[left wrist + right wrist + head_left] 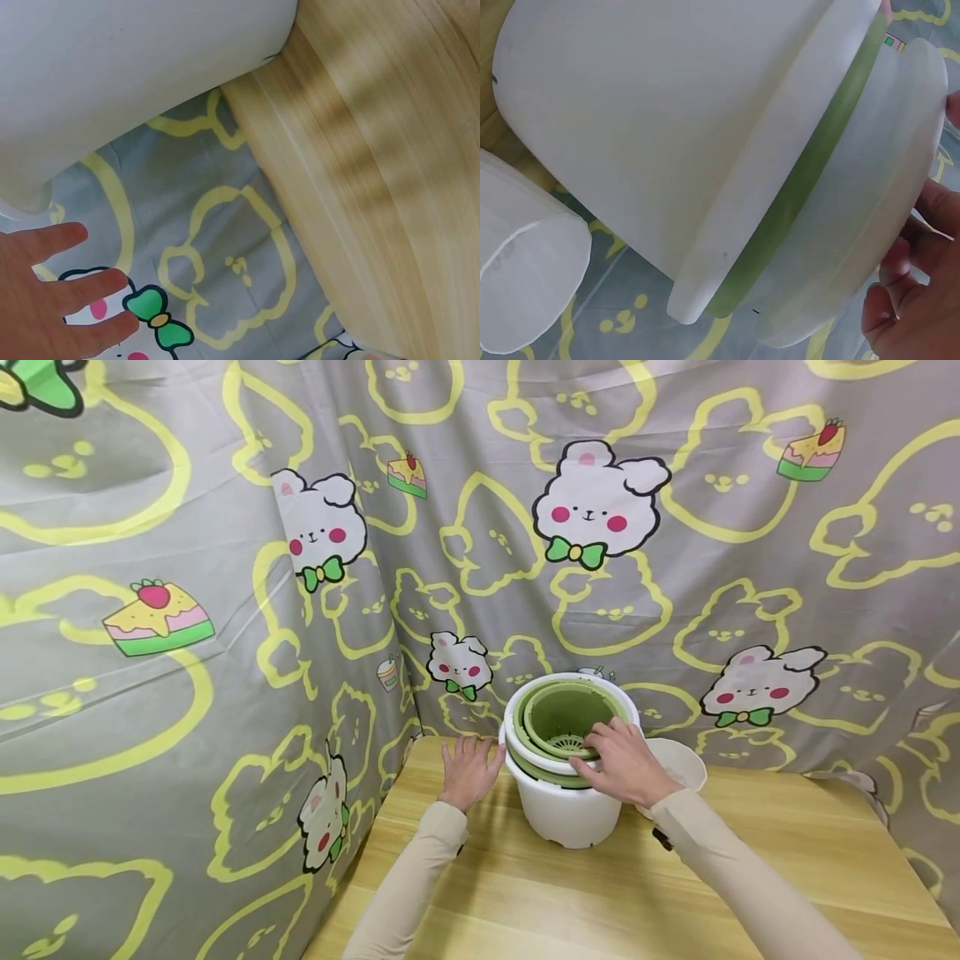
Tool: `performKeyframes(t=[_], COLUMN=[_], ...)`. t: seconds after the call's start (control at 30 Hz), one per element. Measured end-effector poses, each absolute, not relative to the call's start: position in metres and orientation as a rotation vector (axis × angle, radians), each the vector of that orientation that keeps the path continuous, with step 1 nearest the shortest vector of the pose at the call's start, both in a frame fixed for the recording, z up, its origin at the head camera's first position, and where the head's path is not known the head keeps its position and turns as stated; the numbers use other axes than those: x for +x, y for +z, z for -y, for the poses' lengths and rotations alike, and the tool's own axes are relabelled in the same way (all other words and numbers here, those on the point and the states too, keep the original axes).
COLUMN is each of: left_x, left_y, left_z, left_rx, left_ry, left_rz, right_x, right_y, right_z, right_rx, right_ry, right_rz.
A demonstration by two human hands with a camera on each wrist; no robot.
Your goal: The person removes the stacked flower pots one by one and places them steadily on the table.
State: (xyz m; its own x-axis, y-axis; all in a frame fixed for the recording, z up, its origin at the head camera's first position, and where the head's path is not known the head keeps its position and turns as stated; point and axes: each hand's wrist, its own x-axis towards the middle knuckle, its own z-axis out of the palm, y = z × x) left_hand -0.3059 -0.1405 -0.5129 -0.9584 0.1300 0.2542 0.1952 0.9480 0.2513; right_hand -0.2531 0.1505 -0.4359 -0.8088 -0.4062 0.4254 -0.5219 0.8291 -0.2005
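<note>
Left hand [471, 770] has fingers spread just beside large white round plastic pot [570, 814]; right hand [628, 762] pinches rim of smaller white round pot [847, 202] partly inside.

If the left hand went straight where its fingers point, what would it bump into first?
The left hand would probably meet the bunny curtain first; how far off it is, I can't tell.

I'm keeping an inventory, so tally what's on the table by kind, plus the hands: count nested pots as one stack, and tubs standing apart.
Pot stack: 1
White tub: 1
Hands: 2, left hand and right hand
Total: 4
</note>
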Motion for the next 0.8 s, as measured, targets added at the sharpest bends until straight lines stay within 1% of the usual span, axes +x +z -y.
performKeyframes(t=[0.43,0.8], left_x=[-0.309,-0.308], left_y=[-0.516,-0.515], left_z=[0.140,0.141], left_rx=[-0.233,-0.237], left_ry=[-0.387,-0.427], left_rz=[2.868,2.871], right_x=[-0.254,-0.253], right_y=[-0.428,-0.423], right_z=[-0.152,-0.152], right_rx=[0.721,0.742], right_ry=[0.448,0.142], right_rz=[2.552,2.401])
